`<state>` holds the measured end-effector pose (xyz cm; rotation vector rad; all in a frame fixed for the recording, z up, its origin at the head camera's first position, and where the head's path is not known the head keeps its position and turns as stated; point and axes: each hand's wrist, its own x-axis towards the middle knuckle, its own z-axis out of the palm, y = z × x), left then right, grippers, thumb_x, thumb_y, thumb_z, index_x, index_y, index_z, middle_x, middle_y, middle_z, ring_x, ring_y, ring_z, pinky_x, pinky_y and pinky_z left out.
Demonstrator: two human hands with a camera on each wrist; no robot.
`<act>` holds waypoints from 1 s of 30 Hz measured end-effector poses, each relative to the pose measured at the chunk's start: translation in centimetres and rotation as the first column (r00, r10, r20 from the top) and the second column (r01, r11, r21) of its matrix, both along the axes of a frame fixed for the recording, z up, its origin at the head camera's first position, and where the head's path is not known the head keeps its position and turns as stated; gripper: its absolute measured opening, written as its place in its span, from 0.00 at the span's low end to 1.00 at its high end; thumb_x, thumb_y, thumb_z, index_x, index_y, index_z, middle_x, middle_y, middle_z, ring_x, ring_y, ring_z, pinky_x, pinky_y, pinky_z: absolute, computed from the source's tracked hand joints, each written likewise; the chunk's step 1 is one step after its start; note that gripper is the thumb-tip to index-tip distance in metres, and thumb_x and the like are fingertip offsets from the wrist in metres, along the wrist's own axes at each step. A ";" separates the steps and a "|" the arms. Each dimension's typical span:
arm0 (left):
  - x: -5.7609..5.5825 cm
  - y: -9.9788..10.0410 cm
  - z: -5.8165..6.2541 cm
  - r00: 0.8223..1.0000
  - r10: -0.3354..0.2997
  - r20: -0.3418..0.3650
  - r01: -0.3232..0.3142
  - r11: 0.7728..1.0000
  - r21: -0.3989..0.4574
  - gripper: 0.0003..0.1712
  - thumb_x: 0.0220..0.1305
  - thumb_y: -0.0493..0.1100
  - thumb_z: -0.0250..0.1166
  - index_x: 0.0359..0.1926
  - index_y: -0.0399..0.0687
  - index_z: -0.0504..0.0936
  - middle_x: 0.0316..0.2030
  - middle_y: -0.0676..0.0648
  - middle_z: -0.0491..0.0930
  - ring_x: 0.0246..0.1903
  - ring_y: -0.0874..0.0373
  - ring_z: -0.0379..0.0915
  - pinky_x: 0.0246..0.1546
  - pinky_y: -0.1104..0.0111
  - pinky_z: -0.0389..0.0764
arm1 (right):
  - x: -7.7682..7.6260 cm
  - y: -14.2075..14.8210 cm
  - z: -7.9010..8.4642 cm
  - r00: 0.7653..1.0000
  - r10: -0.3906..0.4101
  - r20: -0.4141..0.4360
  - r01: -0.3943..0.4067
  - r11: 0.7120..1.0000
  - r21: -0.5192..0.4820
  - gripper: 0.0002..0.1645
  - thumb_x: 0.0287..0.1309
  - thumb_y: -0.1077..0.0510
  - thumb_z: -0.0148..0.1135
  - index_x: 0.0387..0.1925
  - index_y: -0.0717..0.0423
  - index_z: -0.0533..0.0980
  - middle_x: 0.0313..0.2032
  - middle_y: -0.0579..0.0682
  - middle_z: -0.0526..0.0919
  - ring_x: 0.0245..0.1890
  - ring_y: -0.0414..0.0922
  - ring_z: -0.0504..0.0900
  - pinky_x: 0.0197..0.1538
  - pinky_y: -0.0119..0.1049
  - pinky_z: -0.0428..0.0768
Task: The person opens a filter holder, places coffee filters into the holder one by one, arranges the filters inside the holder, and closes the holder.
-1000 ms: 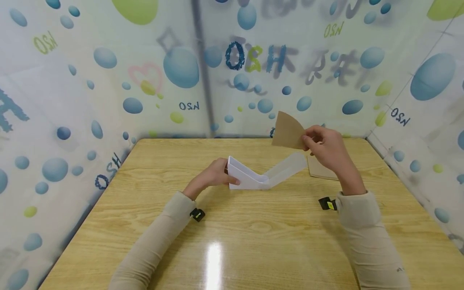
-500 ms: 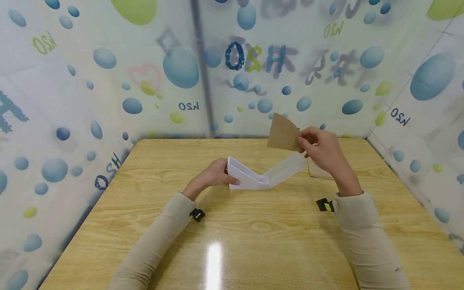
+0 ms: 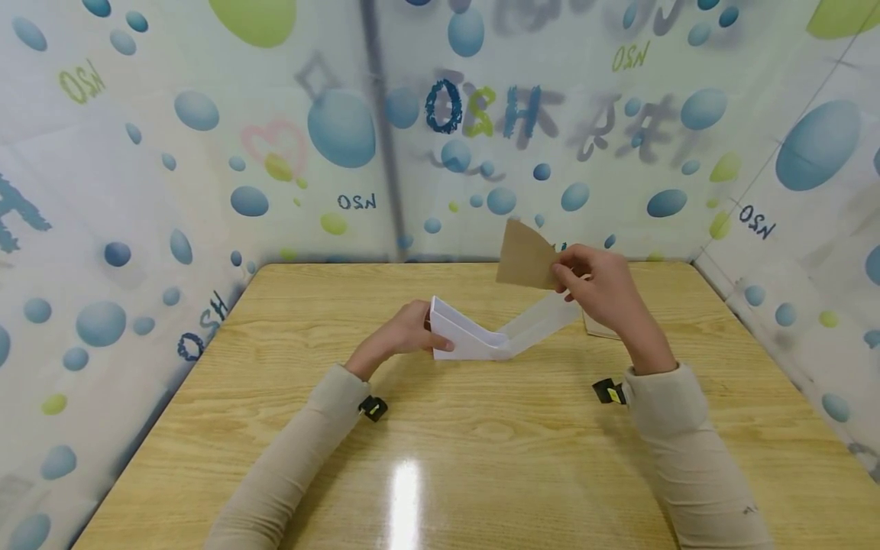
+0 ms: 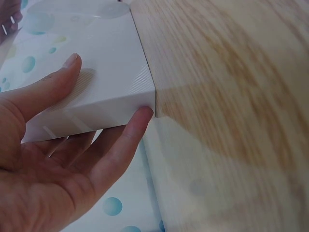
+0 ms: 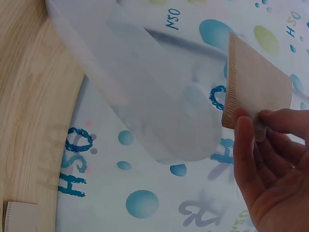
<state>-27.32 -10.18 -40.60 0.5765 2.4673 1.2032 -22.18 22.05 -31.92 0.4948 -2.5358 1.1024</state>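
Observation:
A white box [image 3: 459, 338] stands on edge near the table's middle, its translucent lid [image 3: 539, 325] swung open to the right. My left hand [image 3: 407, 330] grips the box's left end; in the left wrist view the thumb lies on one broad side and the fingers curl around the end. Above the lid, my right hand [image 3: 600, 289] pinches a brown paper napkin [image 3: 524, 257] by its right edge. That napkin [image 5: 258, 77] shows an embossed border in the right wrist view, with the lid [image 5: 145, 87] beyond it. The box's inside is mostly hidden.
More brown napkins [image 3: 600, 327] lie on the table behind the right hand, partly covered by it. The wooden table [image 3: 495, 443] meets a patterned backdrop [image 3: 584, 76] at its far edge. Small black devices sit at both wrists.
My right hand has moved left and slightly down with the napkin, bringing it nearer the box. The left hand and the box have stayed in place.

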 end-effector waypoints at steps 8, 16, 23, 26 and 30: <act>0.0 0.0 0.0 1.000 -0.001 0.000 0.001 1.000 0.004 0.25 0.60 0.37 0.76 0.57 0.41 0.81 0.52 0.39 0.86 0.46 0.50 0.84 0.38 0.62 0.88 | -0.1 -0.7 -0.2 1.000 0.016 0.008 -0.016 1.000 -0.002 0.10 0.74 0.60 0.60 0.47 0.63 0.82 0.35 0.61 0.88 0.31 0.52 0.86 0.30 0.24 0.82; 0.1 0.1 0.2 1.000 0.007 0.008 -0.007 1.000 -0.006 0.25 0.59 0.37 0.77 0.57 0.40 0.81 0.52 0.39 0.86 0.46 0.50 0.84 0.37 0.62 0.88 | -0.2 -1.5 -0.7 0.998 0.046 -0.032 -0.045 0.999 0.029 0.09 0.72 0.62 0.61 0.45 0.63 0.83 0.33 0.60 0.88 0.30 0.51 0.87 0.30 0.23 0.82; 0.0 0.1 0.3 1.000 0.005 0.014 -0.005 1.000 -0.011 0.26 0.58 0.36 0.77 0.57 0.40 0.81 0.52 0.39 0.86 0.46 0.50 0.84 0.38 0.60 0.88 | -0.2 -2.2 -1.2 0.996 0.066 -0.063 -0.062 0.996 0.060 0.08 0.72 0.63 0.61 0.44 0.63 0.83 0.31 0.58 0.88 0.29 0.50 0.87 0.30 0.25 0.83; 0.0 0.1 0.3 1.000 0.009 0.015 -0.009 1.000 -0.010 0.26 0.58 0.36 0.77 0.57 0.40 0.81 0.52 0.39 0.86 0.46 0.50 0.84 0.38 0.61 0.88 | -0.2 -2.6 -1.4 0.995 0.078 -0.058 -0.074 0.995 0.074 0.08 0.72 0.63 0.61 0.45 0.63 0.83 0.31 0.58 0.88 0.29 0.49 0.87 0.30 0.26 0.83; 0.0 0.1 0.3 1.000 0.011 0.015 -0.011 1.000 -0.009 0.26 0.58 0.36 0.77 0.57 0.40 0.81 0.52 0.39 0.86 0.46 0.50 0.84 0.37 0.62 0.88 | -0.4 -3.2 -1.7 0.995 0.092 -0.045 -0.087 0.992 0.094 0.07 0.71 0.63 0.61 0.44 0.62 0.83 0.29 0.56 0.88 0.27 0.47 0.87 0.30 0.28 0.84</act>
